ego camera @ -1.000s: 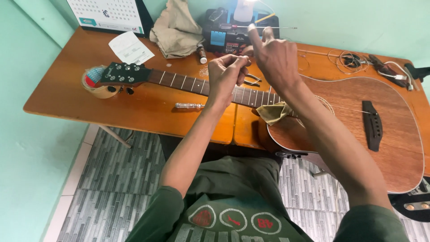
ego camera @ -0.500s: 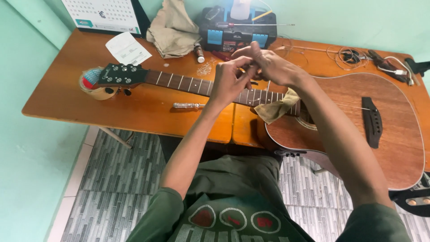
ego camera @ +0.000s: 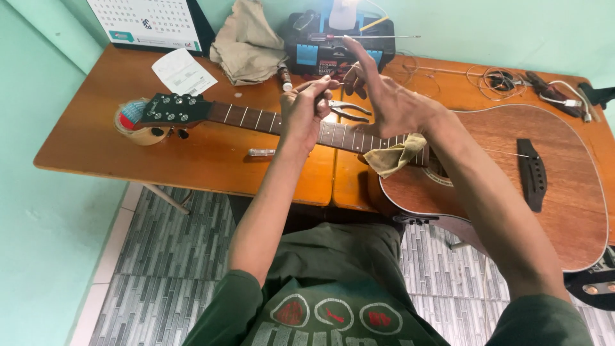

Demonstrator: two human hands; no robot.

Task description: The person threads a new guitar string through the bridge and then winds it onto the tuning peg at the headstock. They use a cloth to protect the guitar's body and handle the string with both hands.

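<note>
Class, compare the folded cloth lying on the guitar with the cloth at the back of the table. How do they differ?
The cloth on the guitar is small, yellowish and folded flat by the soundhole; the cloth at the back is larger, beige-grey and crumpled in a heap beside the black toolbox. Neither hand touches either cloth.

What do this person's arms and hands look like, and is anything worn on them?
Both forearms are bare from the elbow down, slim and long. The left hand and right hand wear no gloves, and no watch, ring or bracelet shows on either. Short dark green sleeves end at about the elbow, part of a green shirt with red and white oval prints on the front.
</note>
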